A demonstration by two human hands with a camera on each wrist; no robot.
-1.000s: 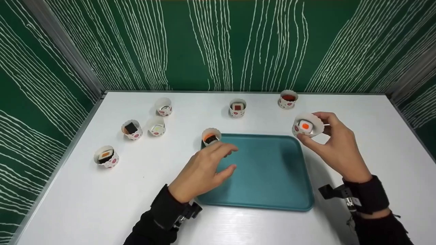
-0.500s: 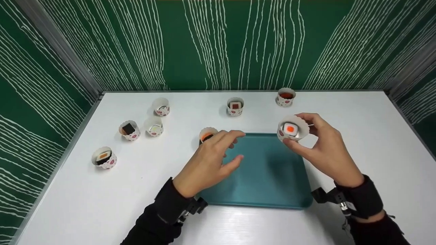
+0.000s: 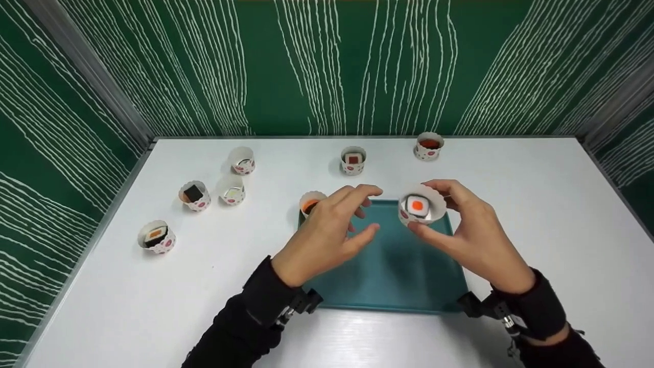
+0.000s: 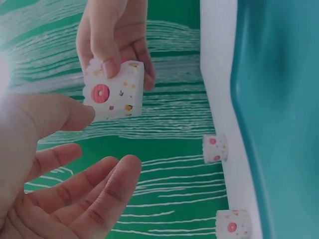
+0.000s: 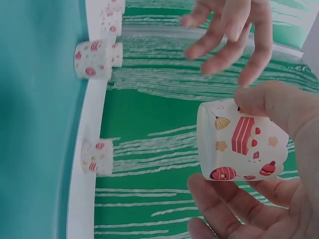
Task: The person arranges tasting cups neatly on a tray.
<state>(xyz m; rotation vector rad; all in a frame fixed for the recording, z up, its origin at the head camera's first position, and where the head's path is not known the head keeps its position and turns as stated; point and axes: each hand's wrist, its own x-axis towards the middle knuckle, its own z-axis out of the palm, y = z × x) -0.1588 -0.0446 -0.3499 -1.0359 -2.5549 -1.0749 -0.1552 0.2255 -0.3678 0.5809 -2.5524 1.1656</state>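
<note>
Currently, a paper cup (image 3: 437, 205) with a scalloped rim is held by the right hand (image 3: 475, 232), its wall pinched between the thumb and the curled fingers. A white piece of toy sushi (image 3: 417, 206) with an orange centre is contained in this cup. The cup is suspended nearly upright above the far right part of a teal tray (image 3: 393, 281), base downward. The left hand (image 3: 327, 232) is positioned above the left part of the tray, fingers spread and slightly bent, with nothing grasped; its thumb is pointed toward the held cup and separated from it by a gap.

A second cup (image 3: 312, 196), partly hidden by the left hand, is seated at the far left corner of the tray. Near the far edge of the white desk (image 3: 567, 214), a cup with a brown-centred piece (image 3: 352, 167) and, to its right, a cup with red contents (image 3: 427, 154) are placed. Four filled cups (image 3: 197, 204) are grouped at the left. Black straps (image 3: 536, 304) are worn on both wrists. Green panels (image 3: 265, 66) with white wavy lines are fitted behind the desk.
</note>
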